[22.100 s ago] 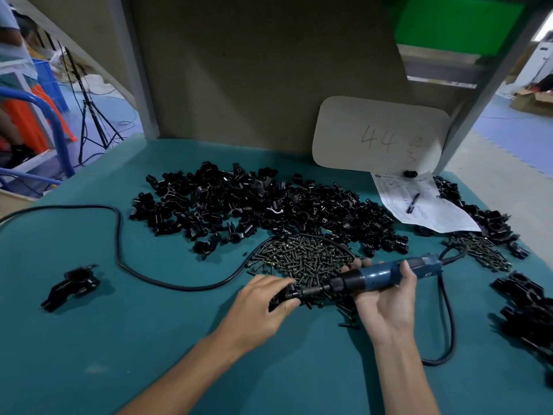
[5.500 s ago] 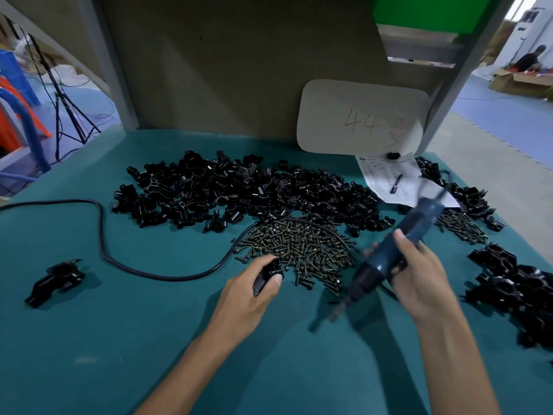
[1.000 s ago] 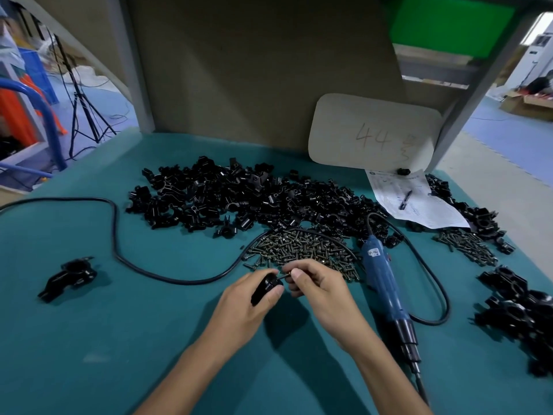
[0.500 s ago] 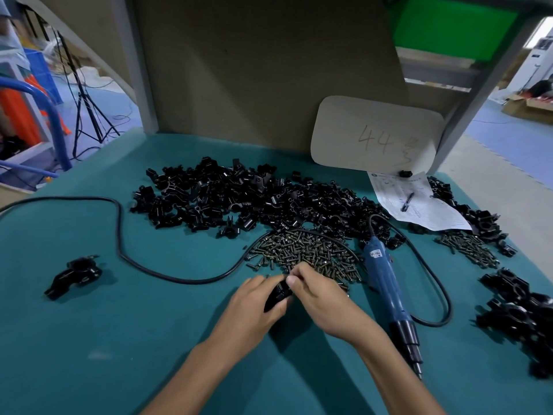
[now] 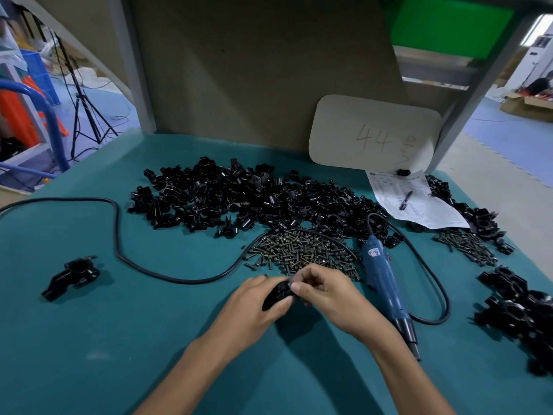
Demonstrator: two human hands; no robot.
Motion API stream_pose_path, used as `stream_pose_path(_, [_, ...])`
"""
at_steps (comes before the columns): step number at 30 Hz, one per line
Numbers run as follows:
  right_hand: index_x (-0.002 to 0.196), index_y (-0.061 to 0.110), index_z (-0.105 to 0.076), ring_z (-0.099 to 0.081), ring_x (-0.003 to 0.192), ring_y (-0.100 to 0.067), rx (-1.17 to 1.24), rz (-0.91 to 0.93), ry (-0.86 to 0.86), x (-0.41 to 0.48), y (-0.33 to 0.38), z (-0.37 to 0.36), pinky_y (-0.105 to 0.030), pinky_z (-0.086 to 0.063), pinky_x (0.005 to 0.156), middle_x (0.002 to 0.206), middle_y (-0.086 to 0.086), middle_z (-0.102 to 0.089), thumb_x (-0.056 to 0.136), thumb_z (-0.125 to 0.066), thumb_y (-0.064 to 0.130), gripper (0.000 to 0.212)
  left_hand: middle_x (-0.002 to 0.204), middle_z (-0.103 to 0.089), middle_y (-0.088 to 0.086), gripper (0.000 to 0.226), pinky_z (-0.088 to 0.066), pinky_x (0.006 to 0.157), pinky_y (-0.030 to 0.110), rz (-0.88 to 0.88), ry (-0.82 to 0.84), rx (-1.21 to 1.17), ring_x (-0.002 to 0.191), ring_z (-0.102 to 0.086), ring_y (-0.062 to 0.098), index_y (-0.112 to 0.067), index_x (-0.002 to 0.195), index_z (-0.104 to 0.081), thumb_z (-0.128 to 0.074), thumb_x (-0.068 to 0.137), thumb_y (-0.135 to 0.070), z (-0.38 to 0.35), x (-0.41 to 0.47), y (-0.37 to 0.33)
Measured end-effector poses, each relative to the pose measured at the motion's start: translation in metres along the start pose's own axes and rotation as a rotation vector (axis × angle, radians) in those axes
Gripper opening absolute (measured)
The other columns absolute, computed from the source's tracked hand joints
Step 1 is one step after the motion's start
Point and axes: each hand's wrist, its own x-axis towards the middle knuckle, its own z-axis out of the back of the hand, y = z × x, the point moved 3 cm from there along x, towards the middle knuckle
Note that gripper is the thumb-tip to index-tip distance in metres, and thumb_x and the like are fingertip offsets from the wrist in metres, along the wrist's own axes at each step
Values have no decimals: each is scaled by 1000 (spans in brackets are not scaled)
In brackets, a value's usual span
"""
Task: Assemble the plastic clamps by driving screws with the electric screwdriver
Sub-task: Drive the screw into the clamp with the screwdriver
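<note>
- Screwdriver (image 5: 384, 283) is down on the table (image 5: 89, 339) now, no longer in your right hand (image 5: 326, 292). That hand has gone to the clamp (image 5: 276, 295).
- Table: open room in front of and left of your hands. The near edge is out of view, the cable (image 5: 116, 235) loops at left, and the screwdriver lies just beside your right wrist.
- Screw pile (image 5: 302, 250): just beyond your fingers, an easy reach.
- Clamp: front centre. Your left hand (image 5: 254, 307) is curled round its body and your right fingertips pinch its top end. Whether a screw is there is too small to tell.
- Likely light, stiff, slick plastic, so hold it by the body sides and keep the hole clear.
</note>
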Motion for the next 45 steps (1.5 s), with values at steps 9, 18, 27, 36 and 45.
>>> stream_pose_path(9, [72, 31, -48, -51, 65, -6, -495, -27, -34, -1, 5, 10, -35, -45, 65, 69, 9, -55, 100, -36, 63, 45, 101, -49, -17, 46, -42, 84, 25, -65, -39, 164, 96, -38, 3, -36, 142, -48, -50, 99, -52, -3, 3, -7])
stream_pose_path(18, [133, 13, -37, -62, 94, -35, -712, -621, -305, -53, -56, 97, -43, -51, 78, 112, -11, -62, 94, -61, 59, 65, 99, -55, -16, 53, -47, 78, 28, -45, -72, 252, 93, -45, 5, -29, 125, -57, -33, 94, -64, 3, 15, -6])
stream_pose_path(27, [102, 14, -53, -65, 58, -15, 1263, -287, -758, -26, -38, 96, -28, -58, 54, 76, -2, -61, 97, -61, 41, 29, 105, -63, -12, 65, -47, 75, 29, -119, 49, 458, 97, -57, 11, -26, 118, -56, -17, 88, -68, 5, 25, 1])
stream_pose_path(36, [89, 16, -51, -53, 52, -11, 1579, -101, -1150, 21, -43, 54, -26, -48, 49, 63, 4, -56, 85, -80, 45, 41, 80, -59, -14, 39, -36, 54, 26, -254, -10, 522, 71, -57, 11, -25, 98, -56, -36, 93, -58, 0, 29, 9])
stream_pose_path(45, [95, 15, -49, -51, 52, -13, 1529, -93, -1147, 31, -45, 37, -26, -48, 48, 64, 1, -55, 85, -77, 41, 39, 80, -57, -13, 40, -25, 54, 28, -239, 97, 539, 70, -52, 11, -29, 98, -45, -22, 93, -63, 1, 29, 10])
